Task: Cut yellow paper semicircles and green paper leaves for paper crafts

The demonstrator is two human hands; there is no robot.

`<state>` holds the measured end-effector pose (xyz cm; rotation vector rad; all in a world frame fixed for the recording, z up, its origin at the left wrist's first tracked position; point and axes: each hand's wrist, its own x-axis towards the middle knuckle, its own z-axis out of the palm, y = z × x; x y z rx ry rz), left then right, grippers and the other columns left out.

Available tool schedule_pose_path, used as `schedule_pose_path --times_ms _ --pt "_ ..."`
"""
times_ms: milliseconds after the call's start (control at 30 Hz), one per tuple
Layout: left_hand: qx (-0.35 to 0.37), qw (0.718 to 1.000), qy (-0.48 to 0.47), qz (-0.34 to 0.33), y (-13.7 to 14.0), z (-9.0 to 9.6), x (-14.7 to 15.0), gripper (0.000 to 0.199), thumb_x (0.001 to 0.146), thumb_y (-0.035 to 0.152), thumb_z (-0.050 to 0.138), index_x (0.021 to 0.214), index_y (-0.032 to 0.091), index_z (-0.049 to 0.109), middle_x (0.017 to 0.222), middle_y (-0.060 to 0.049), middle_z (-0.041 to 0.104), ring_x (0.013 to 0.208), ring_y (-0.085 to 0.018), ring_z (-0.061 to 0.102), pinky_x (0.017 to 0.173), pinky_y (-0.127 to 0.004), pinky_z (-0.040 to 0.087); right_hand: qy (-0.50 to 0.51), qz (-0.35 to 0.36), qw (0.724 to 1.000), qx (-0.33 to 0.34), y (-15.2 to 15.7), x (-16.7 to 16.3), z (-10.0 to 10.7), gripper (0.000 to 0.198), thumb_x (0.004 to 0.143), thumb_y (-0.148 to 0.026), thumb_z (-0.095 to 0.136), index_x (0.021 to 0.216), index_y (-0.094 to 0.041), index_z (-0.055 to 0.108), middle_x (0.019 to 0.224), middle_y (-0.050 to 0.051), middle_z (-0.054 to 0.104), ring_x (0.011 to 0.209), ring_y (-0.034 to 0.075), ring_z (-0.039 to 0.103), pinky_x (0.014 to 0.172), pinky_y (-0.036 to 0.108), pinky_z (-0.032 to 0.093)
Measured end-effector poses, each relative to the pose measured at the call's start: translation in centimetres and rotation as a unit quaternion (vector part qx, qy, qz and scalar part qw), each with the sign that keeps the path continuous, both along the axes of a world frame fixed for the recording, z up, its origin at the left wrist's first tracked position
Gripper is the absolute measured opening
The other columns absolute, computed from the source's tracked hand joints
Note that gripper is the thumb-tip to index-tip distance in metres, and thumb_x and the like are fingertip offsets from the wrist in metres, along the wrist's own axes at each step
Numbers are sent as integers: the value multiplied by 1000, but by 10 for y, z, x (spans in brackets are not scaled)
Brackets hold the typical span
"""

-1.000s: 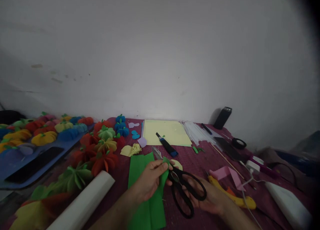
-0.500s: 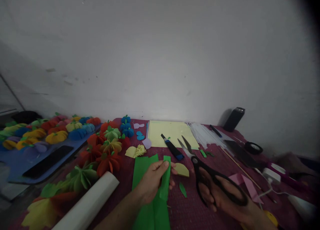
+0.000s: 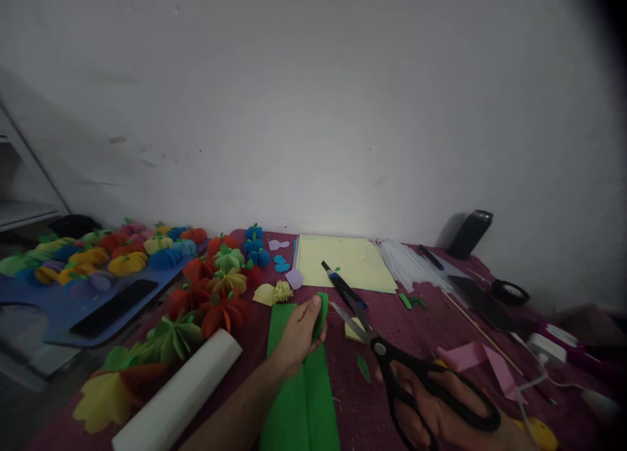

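Maroon woven cloth (image 3: 355, 399) below. Left-hand fingers (image 3: 309, 312) pinch small, bright green strip (image 3: 322, 312); right hand (image 3: 441, 405) grips black-handled scissors (image 3: 379, 348), blades parted. Green sheet (image 3: 306, 405), creased lengthwise.

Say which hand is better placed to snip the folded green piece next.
Probably the right hand: it holds the scissors, blades open toward the green piece that the left hand pinches.
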<state>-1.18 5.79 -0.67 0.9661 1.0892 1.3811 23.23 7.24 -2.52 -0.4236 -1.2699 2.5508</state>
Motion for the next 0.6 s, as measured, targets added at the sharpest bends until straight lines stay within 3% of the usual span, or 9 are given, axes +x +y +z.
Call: schedule_pose_path --times_ms 200,333,600 --pt "-17 1000 3 2 -1 3 -3 54 77 64 40 86 15 62 44 6 42 34 -7 29 33 -20 15 -19 37 999 -19 -2 -3 1 66 60 -70 58 92 -13 54 68 7 60 58 15 58 53 24 46" --pt "-3 1000 19 12 1 0 -3 53 78 62 40 87 15 63 45 5 43 36 -7 31 34 -19 17 -5 43 999 -28 -1 -4 -4 75 55 -72 60 102 -14 51 67 6 60 56 14 57 50 23 44" --pt "-2 998 41 36 1 -2 -3 48 78 61 43 74 16 60 45 4 45 37 -8 36 35 -19 21 -13 43 999 -1 -2 -4 -9 79 62 -73 53 112 -12 46 66 4 59 54 13 55 52 22 42"
